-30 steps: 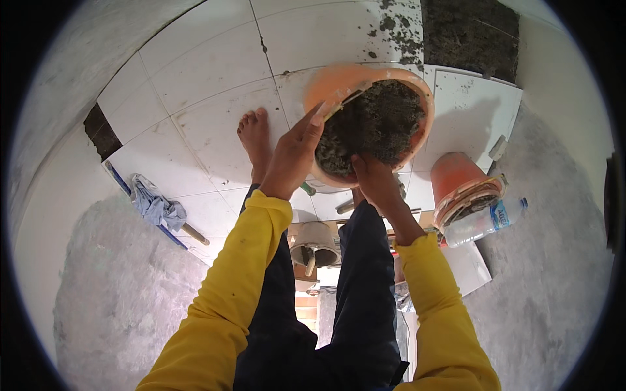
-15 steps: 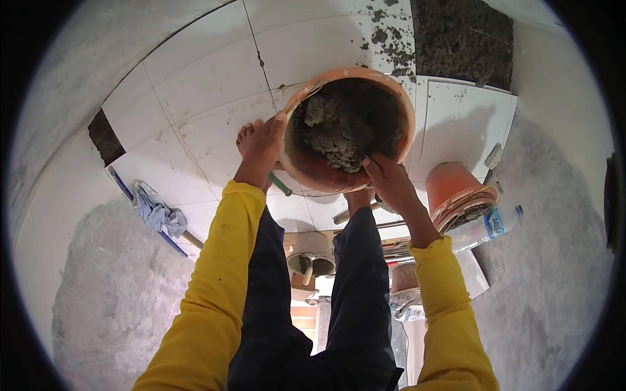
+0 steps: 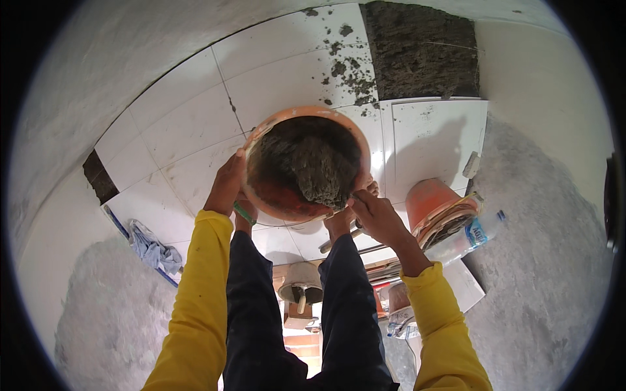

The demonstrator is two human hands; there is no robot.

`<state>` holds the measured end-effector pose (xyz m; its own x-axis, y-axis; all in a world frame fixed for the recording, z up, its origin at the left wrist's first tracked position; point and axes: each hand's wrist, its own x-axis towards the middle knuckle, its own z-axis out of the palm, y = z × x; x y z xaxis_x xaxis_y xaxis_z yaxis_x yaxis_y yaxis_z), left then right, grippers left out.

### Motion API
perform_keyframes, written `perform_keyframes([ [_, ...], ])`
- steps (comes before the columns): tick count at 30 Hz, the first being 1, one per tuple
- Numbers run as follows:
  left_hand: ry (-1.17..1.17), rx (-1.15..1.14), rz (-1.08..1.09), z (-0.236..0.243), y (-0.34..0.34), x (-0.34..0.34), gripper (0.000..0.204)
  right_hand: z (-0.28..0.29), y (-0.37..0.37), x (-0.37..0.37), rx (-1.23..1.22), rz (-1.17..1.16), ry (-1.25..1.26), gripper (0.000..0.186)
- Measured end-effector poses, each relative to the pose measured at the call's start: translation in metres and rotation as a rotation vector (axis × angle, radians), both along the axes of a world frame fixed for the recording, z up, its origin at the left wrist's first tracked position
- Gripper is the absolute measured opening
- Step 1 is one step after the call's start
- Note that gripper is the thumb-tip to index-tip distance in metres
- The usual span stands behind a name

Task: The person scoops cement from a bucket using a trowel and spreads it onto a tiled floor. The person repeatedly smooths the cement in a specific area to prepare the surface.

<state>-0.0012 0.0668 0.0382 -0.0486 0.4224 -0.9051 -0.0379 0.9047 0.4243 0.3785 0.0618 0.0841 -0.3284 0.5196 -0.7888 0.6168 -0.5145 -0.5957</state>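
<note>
An orange bucket (image 3: 365, 140) with wet grey mortar (image 3: 319, 166) inside tilts toward me above the tiled floor. My left hand (image 3: 226, 184) is closed on the bucket's left rim. At the near right rim, my right hand (image 3: 379, 218) is closed, its fingertips beside a thick lump of the mortar. What those fingers hold is hidden by the hand and mortar. A green grip (image 3: 244, 212) on the bucket's wire handle hangs below the left hand. My bare feet stand behind the bucket, partly covered by it.
Large white tiles (image 3: 195, 173) carry mortar crumbs near a bare mortar patch (image 3: 420, 55) at far right. An orange bucket stack (image 3: 432, 202) and plastic bottle (image 3: 473, 236) stand right. A blue-grey cloth (image 3: 153, 247) lies left. Behind my legs is another bucket (image 3: 303, 277).
The bucket and both hands have shifted left and nearer to me in the picture. My right hand has drawn from inside the bucket to its near right rim, and the mortar lump has moved nearer too.
</note>
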Motion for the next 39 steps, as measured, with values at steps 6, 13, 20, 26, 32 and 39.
perform_keyframes([
  [6, -0.005, -0.083, 0.074, 0.010, 0.011, 0.007, 0.069, 0.040, 0.050, 0.046, -0.350, -0.235, 0.078, 0.033],
  [13, 0.071, -0.102, -0.011, -0.003, -0.005, -0.005, 0.070, 0.021, 0.171, 0.133, -0.031, -0.421, -0.235, 0.040],
  [20, 0.067, -0.092, -0.034, 0.008, 0.019, 0.009, 0.075, -0.103, 0.285, 0.183, 0.725, -0.122, -0.770, 0.051],
  [26, 0.083, -0.124, 0.026, 0.016, 0.007, 0.004, 0.073, -0.004, 0.179, 0.095, 0.597, -0.186, -0.517, 0.037],
  [32, 0.236, 0.158, -0.280, -0.014, -0.020, 0.004, 0.068, 0.132, 0.031, 0.017, 0.240, 0.099, -0.197, 0.035],
  [39, 0.322, -0.003, -0.431, 0.002, 0.012, 0.032, 0.071, -0.020, 0.029, -0.107, 0.262, 0.494, -0.556, 0.038],
])
